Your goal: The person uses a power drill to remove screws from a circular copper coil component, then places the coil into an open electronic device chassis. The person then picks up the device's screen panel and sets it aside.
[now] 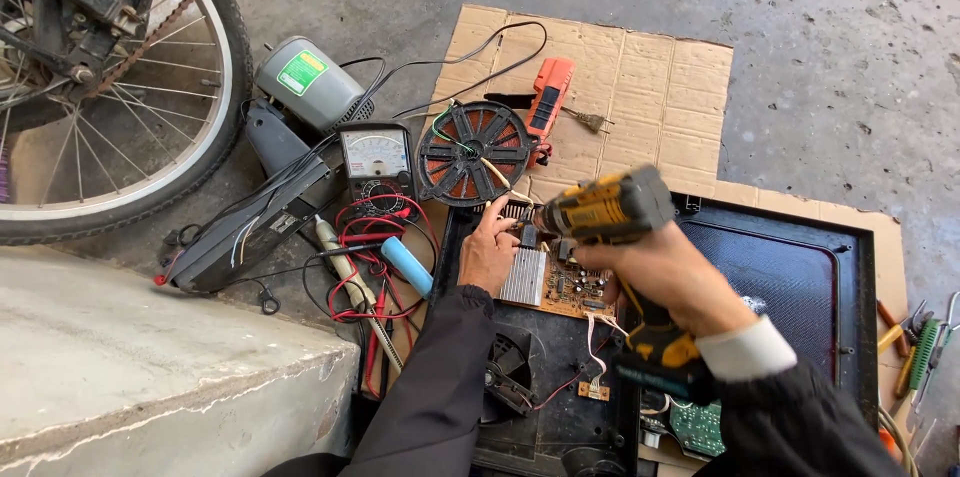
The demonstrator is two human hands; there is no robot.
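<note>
My right hand (672, 275) grips a yellow and black cordless drill (610, 209), its nose pointing left at the top edge of a brown circuit board (565, 287). The board has a ribbed metal heatsink and sits in an opened black appliance base (545, 377) with a small fan. My left hand (490, 249) rests on the board's left side, fingers by the drill tip. A round copper induction coil (473, 153) lies flipped just beyond the base.
A black glass top panel (800, 277) lies to the right on cardboard (640, 87). An analog multimeter (377, 159), red leads, a grey motor (308, 82), an orange tool (550, 97), a bicycle wheel (120, 117) and a concrete step (150, 357) crowd the left. Pliers and screwdrivers (915, 347) lie far right.
</note>
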